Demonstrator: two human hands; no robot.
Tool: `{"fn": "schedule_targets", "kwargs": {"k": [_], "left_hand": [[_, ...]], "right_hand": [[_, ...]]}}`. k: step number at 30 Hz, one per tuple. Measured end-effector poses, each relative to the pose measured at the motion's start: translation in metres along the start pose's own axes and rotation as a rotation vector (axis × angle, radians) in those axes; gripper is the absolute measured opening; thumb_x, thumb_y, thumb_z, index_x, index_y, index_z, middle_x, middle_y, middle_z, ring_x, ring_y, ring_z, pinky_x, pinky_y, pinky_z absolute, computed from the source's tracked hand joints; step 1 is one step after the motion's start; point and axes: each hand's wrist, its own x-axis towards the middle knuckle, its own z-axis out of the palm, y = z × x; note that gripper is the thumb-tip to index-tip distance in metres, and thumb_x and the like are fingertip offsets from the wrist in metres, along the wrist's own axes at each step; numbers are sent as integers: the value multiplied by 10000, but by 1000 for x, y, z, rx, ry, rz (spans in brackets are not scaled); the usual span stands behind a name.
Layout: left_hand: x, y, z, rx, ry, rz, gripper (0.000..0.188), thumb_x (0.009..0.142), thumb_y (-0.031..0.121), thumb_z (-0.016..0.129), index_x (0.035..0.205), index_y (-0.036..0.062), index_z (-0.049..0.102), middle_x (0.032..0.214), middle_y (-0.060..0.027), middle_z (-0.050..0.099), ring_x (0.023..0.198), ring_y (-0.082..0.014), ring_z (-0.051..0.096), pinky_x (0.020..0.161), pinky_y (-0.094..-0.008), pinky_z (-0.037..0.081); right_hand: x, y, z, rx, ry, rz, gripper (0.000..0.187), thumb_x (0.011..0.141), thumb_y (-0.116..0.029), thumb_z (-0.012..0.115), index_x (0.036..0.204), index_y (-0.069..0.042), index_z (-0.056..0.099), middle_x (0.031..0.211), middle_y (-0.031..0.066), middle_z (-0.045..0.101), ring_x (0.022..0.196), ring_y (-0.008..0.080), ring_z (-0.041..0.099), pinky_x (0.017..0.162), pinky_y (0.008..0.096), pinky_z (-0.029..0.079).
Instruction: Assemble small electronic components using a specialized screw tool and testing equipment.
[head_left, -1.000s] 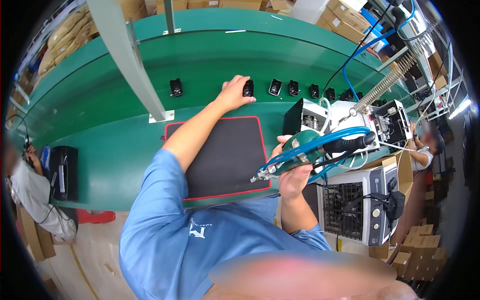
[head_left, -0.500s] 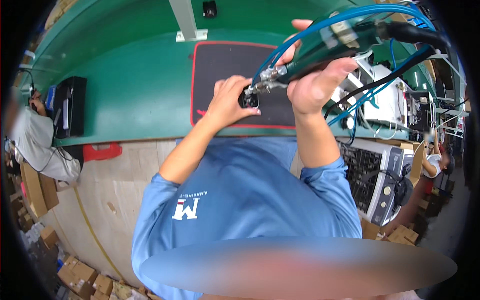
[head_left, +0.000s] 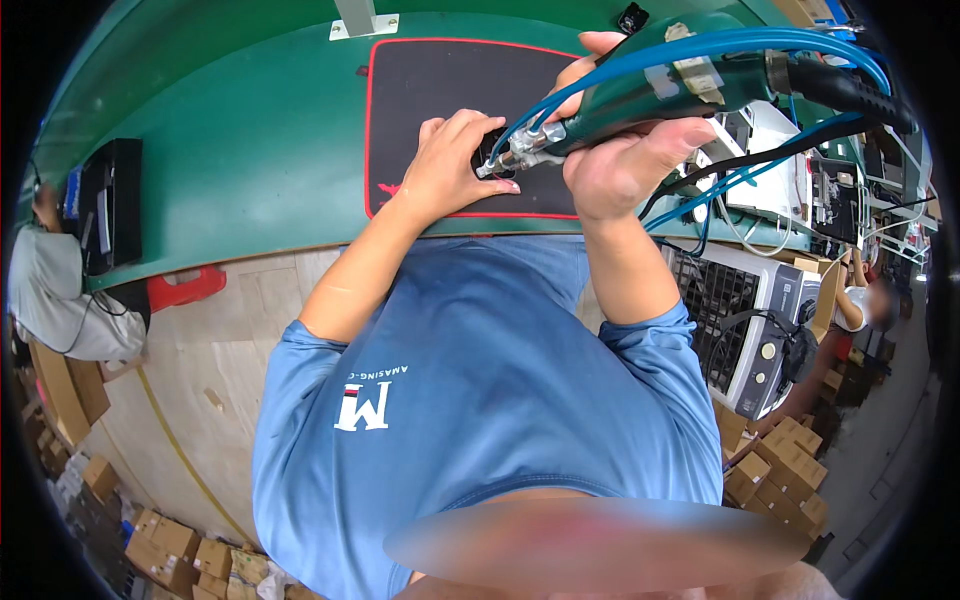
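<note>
On the dark mat (head_left: 415, 90) with a red border, my left hand (head_left: 445, 165) curls its fingers and thumb around a small black part (head_left: 488, 145). Most of that part is hidden by the hand and the tool. My right hand (head_left: 622, 178) is wrapped around a green electric screwdriver (head_left: 640, 105) with a metal nose. The tool slants down to the left, its tip over the black part between my left thumb and fingers. Whether the tip touches the part I cannot tell. Blue hoses (head_left: 680, 42) run along the tool to its nose.
The mat lies on a green workbench (head_left: 240, 170). A metal post (head_left: 357, 18) stands behind it, and a small black object (head_left: 632, 18) sits at the back. White equipment (head_left: 765, 150) and cables are at right, above an air cooler (head_left: 745, 330). A co-worker (head_left: 60, 290) sits at left beside a black box (head_left: 115, 205).
The view has shifted, so the bench and mat appear higher. The screwdriver's tip has moved slightly left relative to the black part. Both hands keep their grips.
</note>
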Motion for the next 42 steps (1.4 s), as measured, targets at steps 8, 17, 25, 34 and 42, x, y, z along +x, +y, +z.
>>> {"fn": "schedule_targets", "kwargs": {"k": [8, 17, 25, 34, 42], "left_hand": [[3, -1, 0, -9, 37, 19, 873, 600, 447, 909, 1325, 97, 570, 1199, -66, 598, 1139, -264, 566, 1001, -417, 353], [1, 3, -8, 9, 99, 76, 1060, 584, 380, 920, 1491, 113, 442, 1459, -104, 440, 1383, -320, 403, 1115, -499, 293], [23, 46, -1, -1501, -240, -544, 256, 1018, 246, 630, 1166, 37, 633, 1018, -25, 642, 800, -89, 583, 714, -252, 487], [60, 63, 44, -2449, 200, -435, 197, 1013, 283, 620, 1052, 90, 626, 924, -14, 644, 733, -111, 549, 723, -293, 458], [63, 60, 49, -2462, 129, -436, 147, 1025, 217, 597, 1080, 90, 645, 914, 8, 632, 727, -91, 537, 734, -288, 446]], "right_hand": [[11, 2, 4, 16, 69, -27, 1069, 884, -869, 225, 1150, 108, 567, 677, 138, 626, 609, 183, 595, 505, 295, 520], [47, -8, -12, 247, 77, -14, 847, 968, -774, 242, 1301, -35, 491, 981, 141, 630, 575, 161, 574, 512, 247, 482], [79, -31, -41, 217, 87, -79, 1175, 770, -980, 215, 1161, 71, 568, 642, 107, 583, 530, 204, 533, 521, 358, 501], [80, -38, -15, 170, 270, -235, 1029, 927, -831, 138, 1094, 90, 565, 562, 90, 537, 503, 181, 553, 468, 281, 485], [78, -38, -18, 147, 298, -230, 1027, 920, -840, 144, 1097, 80, 567, 545, 84, 534, 479, 184, 546, 465, 282, 492]]}}
